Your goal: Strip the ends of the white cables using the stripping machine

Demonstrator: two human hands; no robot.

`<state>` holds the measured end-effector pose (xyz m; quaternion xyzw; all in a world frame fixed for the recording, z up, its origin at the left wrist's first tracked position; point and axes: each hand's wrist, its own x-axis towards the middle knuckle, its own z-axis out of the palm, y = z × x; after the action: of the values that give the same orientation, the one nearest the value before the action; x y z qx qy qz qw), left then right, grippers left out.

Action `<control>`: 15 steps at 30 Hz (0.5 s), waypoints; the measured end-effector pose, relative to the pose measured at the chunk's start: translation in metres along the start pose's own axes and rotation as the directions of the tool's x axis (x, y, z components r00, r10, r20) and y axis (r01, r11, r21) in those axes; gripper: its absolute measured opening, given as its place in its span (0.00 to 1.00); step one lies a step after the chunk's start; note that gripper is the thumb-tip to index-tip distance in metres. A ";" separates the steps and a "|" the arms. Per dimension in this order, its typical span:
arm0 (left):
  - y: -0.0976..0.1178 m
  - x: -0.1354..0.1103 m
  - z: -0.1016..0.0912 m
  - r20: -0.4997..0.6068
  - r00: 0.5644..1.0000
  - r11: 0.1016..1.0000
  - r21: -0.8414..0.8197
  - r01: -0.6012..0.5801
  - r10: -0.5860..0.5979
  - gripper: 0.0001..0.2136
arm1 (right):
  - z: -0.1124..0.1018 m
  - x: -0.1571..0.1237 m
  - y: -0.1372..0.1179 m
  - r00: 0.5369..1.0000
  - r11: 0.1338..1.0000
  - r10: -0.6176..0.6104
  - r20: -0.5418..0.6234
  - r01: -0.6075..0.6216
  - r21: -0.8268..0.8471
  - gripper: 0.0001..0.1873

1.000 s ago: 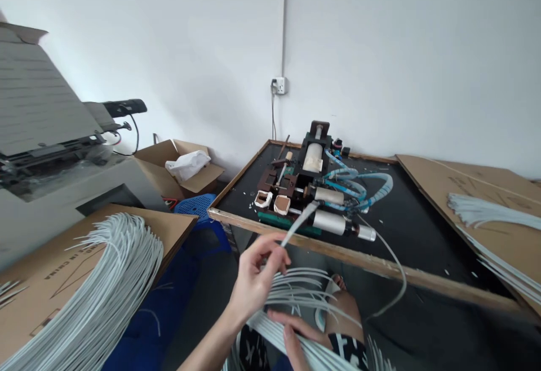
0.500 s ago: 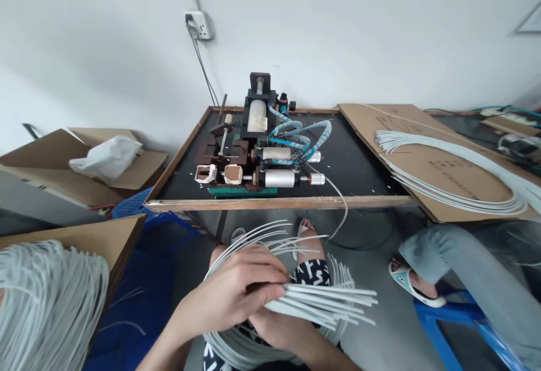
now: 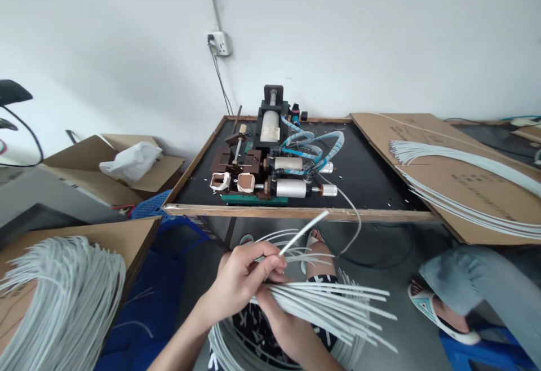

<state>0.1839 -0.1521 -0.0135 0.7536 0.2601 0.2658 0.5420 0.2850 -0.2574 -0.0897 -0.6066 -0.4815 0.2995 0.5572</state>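
My left hand (image 3: 243, 272) pinches a white wire (image 3: 305, 232) between thumb and fingertips, its end slanting up and to the right. Below it, my right hand (image 3: 276, 314) is closed around a bundle of white wires (image 3: 333, 306), whose loose ends fan out to the right. The rest of that bundle loops in a coil (image 3: 226, 348) over my lap. Ahead stands a small pneumatic machine (image 3: 270, 159) with silver cylinders and blue-striped hoses, on a black table top (image 3: 372, 185) with a wooden rim.
At left, a thick heap of white wires (image 3: 80, 286) lies on cardboard (image 3: 141, 235), near an open box (image 3: 101, 168) holding a white bag. More white wires (image 3: 460, 159) rest on cardboard at right. A person's leg (image 3: 469, 281) shows beside a blue stool (image 3: 460, 354).
My left hand has lifted off the bundle with one wire end between its fingers. The bundle remains in my right hand. The whole view has shifted slightly rightward and down.
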 end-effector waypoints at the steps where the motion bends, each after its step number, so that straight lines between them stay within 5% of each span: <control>1: -0.004 0.001 -0.003 -0.071 0.997 0.994 -0.109 0.017 -0.025 0.15 | 0.003 0.000 0.001 0.999 0.995 0.051 -0.018 -0.049 0.090 0.16; 3: -0.013 0.004 -0.011 -0.219 0.973 0.941 -0.338 -0.008 -0.070 0.16 | 0.008 0.000 0.003 0.994 0.961 0.110 -0.014 -0.103 0.255 0.21; 6: -0.025 0.011 -0.028 -0.448 0.883 0.851 -0.511 -0.125 -0.140 0.16 | 0.011 -0.002 0.007 0.988 0.920 0.142 0.056 -0.153 0.361 0.23; 9: -0.033 0.017 -0.044 -0.564 0.808 0.869 -0.472 -0.145 -0.172 0.16 | 0.009 0.000 0.010 0.981 0.925 0.149 0.128 -0.184 0.333 0.20; 15: -0.044 0.018 -0.044 -0.590 0.796 0.966 -0.258 -0.022 -0.140 0.14 | 0.009 0.008 0.007 0.978 0.929 0.123 0.168 -0.173 0.326 0.17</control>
<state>0.1624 -0.0975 -0.0415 0.5461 0.4064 0.5054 0.5302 0.2813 -0.2460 -0.0967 -0.5128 -0.4147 0.4623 0.5927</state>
